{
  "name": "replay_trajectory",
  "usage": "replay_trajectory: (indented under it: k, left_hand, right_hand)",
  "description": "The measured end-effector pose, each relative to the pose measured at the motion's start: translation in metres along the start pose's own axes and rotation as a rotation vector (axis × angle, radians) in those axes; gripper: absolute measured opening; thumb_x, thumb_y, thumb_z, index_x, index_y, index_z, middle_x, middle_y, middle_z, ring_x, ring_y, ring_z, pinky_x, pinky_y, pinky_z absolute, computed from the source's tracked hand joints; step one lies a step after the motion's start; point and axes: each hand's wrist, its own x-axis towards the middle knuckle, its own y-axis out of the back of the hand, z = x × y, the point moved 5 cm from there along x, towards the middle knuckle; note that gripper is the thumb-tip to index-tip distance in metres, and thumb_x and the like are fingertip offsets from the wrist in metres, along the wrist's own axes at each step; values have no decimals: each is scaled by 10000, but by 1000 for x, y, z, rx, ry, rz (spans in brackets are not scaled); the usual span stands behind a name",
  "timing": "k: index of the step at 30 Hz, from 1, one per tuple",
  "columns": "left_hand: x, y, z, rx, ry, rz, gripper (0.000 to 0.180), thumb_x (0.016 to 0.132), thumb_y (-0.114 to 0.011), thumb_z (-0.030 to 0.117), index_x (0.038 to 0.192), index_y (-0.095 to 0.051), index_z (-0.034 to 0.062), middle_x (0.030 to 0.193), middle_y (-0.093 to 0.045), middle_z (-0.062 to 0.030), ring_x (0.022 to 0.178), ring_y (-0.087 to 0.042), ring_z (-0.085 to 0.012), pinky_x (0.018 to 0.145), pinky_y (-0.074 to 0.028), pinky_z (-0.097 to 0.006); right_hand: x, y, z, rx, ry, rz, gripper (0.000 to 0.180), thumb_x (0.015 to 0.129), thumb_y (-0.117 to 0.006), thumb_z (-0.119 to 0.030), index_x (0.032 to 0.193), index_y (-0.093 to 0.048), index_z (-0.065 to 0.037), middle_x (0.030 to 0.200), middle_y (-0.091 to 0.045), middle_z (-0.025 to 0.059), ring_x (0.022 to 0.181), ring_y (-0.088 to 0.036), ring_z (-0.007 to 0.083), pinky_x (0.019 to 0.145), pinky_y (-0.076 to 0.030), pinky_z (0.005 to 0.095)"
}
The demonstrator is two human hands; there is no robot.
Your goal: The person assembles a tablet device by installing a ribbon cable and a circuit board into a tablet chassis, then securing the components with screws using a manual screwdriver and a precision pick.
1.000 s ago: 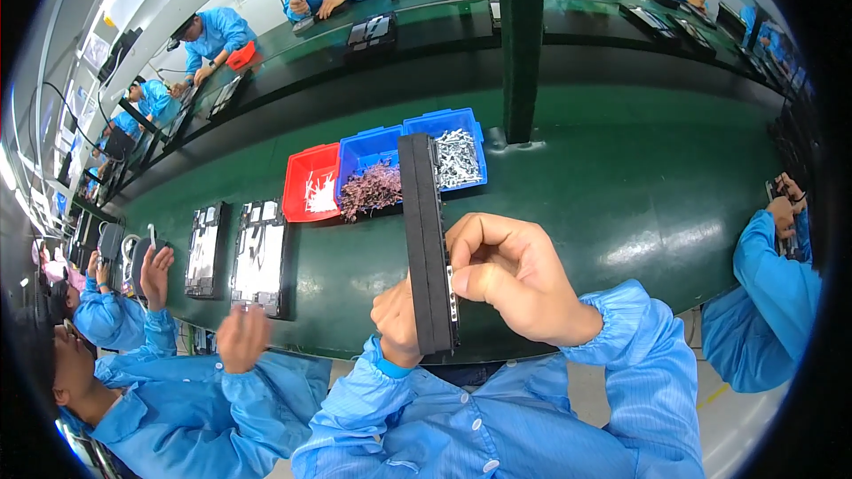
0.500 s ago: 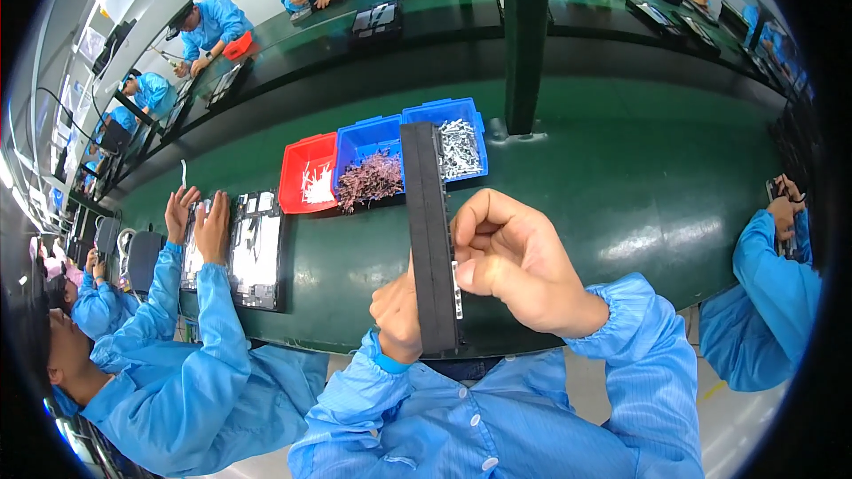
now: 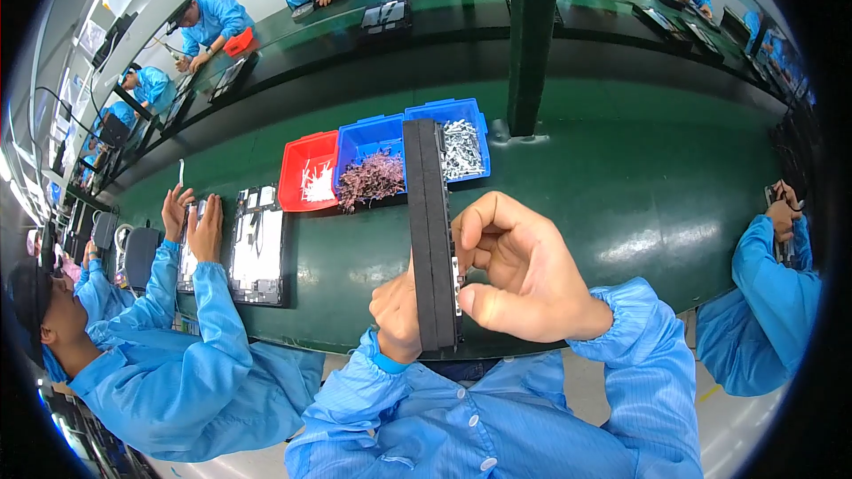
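Note:
In front of me a flat black case (image 3: 429,213) stands upright, edge toward me. My left hand (image 3: 396,310) grips it from the left, its fingers partly hidden behind the case. Along the right face shows a narrow silvery strip (image 3: 456,286). My right hand (image 3: 524,275) is at that face with fingers curled inward; the thumb tip is at the strip and the fingertips reach the case higher up. Whether a small part is between the fingertips I cannot make out.
Beyond the case stand a red bin (image 3: 306,179) of white slips, a blue bin (image 3: 368,135) of pinkish-brown pieces and another blue bin (image 3: 470,111) of silvery parts. An open device (image 3: 259,248) lies left beside a co-worker's hands (image 3: 200,223). A green post (image 3: 530,53) rises from the green table (image 3: 612,177).
My right thumb has shifted slightly downward along the strip and a little away from the fingers. The case stays held in much the same place.

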Motion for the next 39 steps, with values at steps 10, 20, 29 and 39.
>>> replay_trajectory:
  k: [10,20,29,39]
  left_hand:
    - [-2,-3,-4,5,-37,27,321,710,-734,24,1003,-671,-90,838,-712,-160,633,-702,-252,512,-531,-311]
    - [0,-2,0,5,90,-15,332,693,-750,38,996,-683,-80,844,-720,-155,648,-709,-248,528,-541,-308]
    - [0,1,5,3,5,18,284,689,-750,36,951,-693,-56,832,-717,-143,673,-717,-263,541,-548,-309]
    - [-6,-1,0,5,125,-62,300,700,-745,32,979,-686,-61,867,-717,-155,693,-721,-269,553,-555,-309]
  right_hand:
    - [1,-1,-3,-83,62,1,404,761,-696,31,1096,-473,-9,995,-527,54,920,-553,114,849,-481,286]
    - [0,-1,-5,-52,15,6,397,770,-683,40,1101,-470,-10,995,-527,52,915,-554,112,847,-482,278]
    - [1,-2,-4,-101,63,-9,415,765,-689,34,1115,-470,-9,990,-526,51,903,-549,108,838,-481,273]
    - [-1,-2,-6,-115,49,-42,433,766,-695,30,1129,-461,-3,999,-526,52,921,-550,103,835,-485,269]
